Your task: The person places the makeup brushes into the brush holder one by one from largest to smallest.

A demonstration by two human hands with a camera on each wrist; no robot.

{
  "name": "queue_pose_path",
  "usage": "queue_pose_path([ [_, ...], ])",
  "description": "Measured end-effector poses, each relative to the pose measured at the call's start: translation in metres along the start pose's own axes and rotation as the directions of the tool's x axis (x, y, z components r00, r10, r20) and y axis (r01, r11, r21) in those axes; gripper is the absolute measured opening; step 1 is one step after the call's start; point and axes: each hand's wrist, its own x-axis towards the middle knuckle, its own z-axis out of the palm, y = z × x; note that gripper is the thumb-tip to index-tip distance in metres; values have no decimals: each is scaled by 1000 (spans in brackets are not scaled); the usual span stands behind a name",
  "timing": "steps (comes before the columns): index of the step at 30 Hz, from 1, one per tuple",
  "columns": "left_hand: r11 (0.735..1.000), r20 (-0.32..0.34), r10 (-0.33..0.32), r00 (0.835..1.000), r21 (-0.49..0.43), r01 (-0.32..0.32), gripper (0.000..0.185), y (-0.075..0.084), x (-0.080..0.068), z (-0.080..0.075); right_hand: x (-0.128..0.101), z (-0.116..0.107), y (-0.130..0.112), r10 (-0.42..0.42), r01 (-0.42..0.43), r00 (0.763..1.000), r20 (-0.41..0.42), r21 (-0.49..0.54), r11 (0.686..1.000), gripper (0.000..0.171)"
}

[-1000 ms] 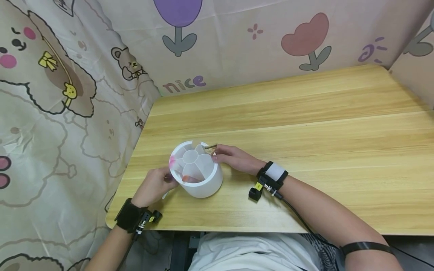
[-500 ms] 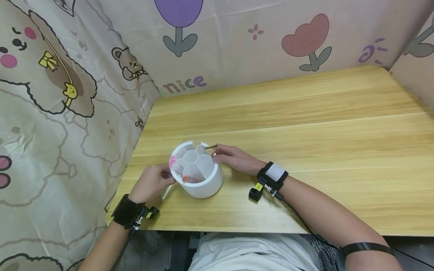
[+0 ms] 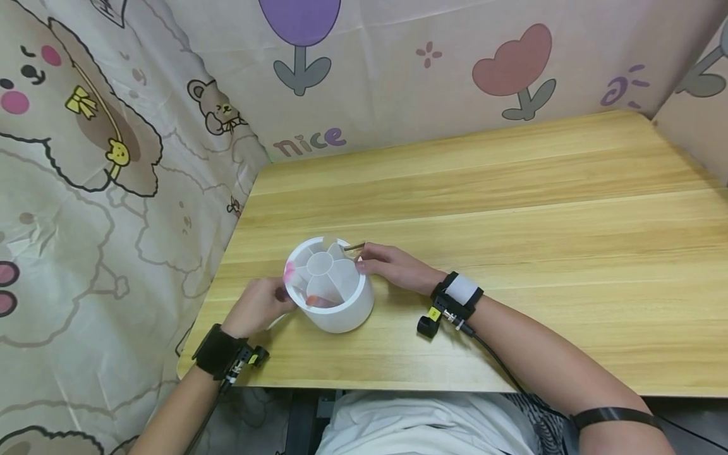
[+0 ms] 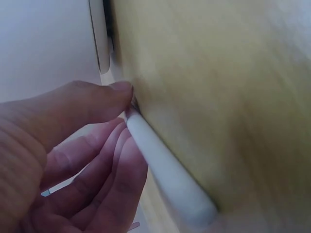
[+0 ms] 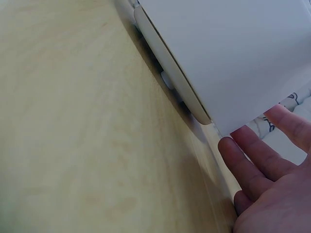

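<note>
The left hand (image 3: 258, 308) has slid back in against the white round holder (image 3: 330, 292) at lower left of the table (image 3: 512, 208), its fingers pinching a thin white stick (image 4: 165, 170) lying on the wood. The right hand (image 3: 392, 265) rests with relaxed fingers against the holder's far side.

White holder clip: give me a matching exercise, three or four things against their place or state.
Things:
1. white holder
2. left hand
3. right hand
4. white stick

Places or states:
A. pinched between thumb and fingers
B. stands on the wooden table, split into compartments
C. fingertips at the holder's far right rim
D. at the holder's left side, gripping a thin thing

Pairs: 1-B, 2-D, 3-C, 4-A
</note>
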Motion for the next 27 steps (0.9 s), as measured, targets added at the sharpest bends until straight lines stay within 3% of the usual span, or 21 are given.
queue_pose_path([
  [9, 1000, 27, -2, 1000, 7, 1, 9, 2, -1, -2, -1, 0, -2, -3, 3, 1000, 3, 1, 1000, 30],
  [21, 999, 2, 35, 999, 11, -35, 8, 3, -2, -2, -1, 0, -2, 9, -9, 1000, 3, 6, 1000, 30],
  [27, 1000, 1, 14, 1000, 0, -14, 9, 3, -4, -2, -1, 0, -2, 9, -9, 1000, 5, 9, 1000, 30],
])
